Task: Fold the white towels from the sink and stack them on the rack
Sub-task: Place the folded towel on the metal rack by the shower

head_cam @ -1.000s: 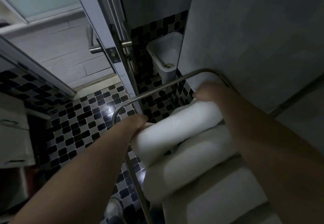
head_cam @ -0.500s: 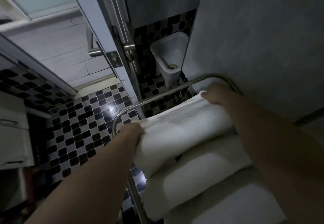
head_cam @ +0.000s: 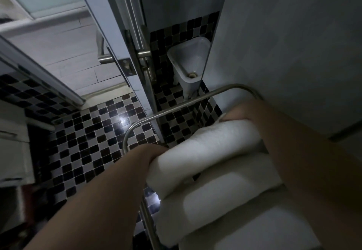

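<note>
Both hands [head_cam: 150,152] [head_cam: 241,110] grip rolled towel [head_cam: 203,151] ends, atop rack [head_cam: 176,110] stack.

Dim bathroom, you're looking down at the rack [head_cam: 176,110], a curved metal rail by the wall. Your left hand [head_cam: 150,153] grips the left end of a rolled white towel [head_cam: 205,151]; your right hand [head_cam: 241,112] clasps its right end near the wall. The roll sits at the front of the rack, touching a second folded towel [head_cam: 219,200] behind it; a third towel [head_cam: 264,232] lies nearest you. Below: checkered floor tiles [head_cam: 88,142], door handle [head_cam: 144,53], white corner bin [head_cam: 189,63].
</note>
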Available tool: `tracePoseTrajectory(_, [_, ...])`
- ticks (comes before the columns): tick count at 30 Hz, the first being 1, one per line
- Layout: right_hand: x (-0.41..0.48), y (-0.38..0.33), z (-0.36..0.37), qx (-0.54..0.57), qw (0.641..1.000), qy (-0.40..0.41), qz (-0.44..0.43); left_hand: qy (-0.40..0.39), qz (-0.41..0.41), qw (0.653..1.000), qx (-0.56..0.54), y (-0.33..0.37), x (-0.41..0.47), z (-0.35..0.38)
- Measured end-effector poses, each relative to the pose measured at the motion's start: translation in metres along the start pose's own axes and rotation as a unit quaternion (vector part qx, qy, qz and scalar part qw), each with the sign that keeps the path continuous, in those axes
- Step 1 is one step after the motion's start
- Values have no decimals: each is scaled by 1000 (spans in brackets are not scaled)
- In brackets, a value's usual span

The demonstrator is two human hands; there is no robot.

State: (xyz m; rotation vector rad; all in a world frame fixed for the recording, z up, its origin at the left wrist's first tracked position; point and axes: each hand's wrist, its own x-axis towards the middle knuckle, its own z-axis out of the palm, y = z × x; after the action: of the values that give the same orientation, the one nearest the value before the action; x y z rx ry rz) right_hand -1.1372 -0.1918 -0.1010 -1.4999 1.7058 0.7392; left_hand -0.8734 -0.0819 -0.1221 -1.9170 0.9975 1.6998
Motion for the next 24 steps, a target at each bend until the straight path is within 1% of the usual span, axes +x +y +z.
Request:
tracePoseTrajectory(1, [0,-2,-1,-12,1000,2,-14,9,0,1000,11,0,2,1])
tracePoseTrajectory(2, [1,-2,-2,-13,999,19,-30,40,-11,999,20,3,9,0])
tracePoseTrajectory(3, [4,-1,-3,-4,998,42,-40,85,-22,996,4,5,12,-1])
tracePoseTrajectory(4, [6,2,-4,8,997,67,-47,142,-19,990,-5,3,27,-4])
tracePoseTrajectory(5, [10,6,-5,11,995,86,-53,194,-33,980,-31,2,34,-9])
tracePoseTrajectory(6, [13,9,-4,8,993,99,-56,223,-37,974,-29,-2,40,-12])
tracePoseTrajectory(7, [15,12,-2,0,993,107,-57,242,-42,967,-60,-4,39,-15])
tracePoseTrajectory(9, [19,13,5,0,990,124,-61,267,-47,960,-73,-10,44,-14])
tracePoseTrajectory(10, [19,13,9,3,988,139,-65,276,-52,958,-57,-13,49,-13])
tracePoseTrajectory(11, [20,12,12,4,986,150,-67,275,-60,957,-65,-12,47,-11])
tracePoseTrajectory(14, [20,11,13,26,985,164,-45,268,-49,957,-97,-15,51,-9])
tracePoseTrajectory(15, [19,11,13,33,983,179,-36,262,-50,960,-89,-15,45,-10])
tracePoseTrajectory(17, [18,12,16,36,974,221,-15,254,-26,966,-40,-17,44,-17])
tracePoseTrajectory(19, [15,9,19,23,967,254,6,242,11,969,-53,-12,36,-17])
tracePoseTrajectory(20, [9,5,20,12,963,268,13,236,42,970,-43,-8,28,-14])
tracePoseTrajectory(22, [-2,-2,25,-21,952,304,3,253,115,960,-33,-1,11,-4])
tracePoseTrajectory(24, [-17,-9,34,-55,931,359,-38,245,228,942,-37,-1,-12,13])
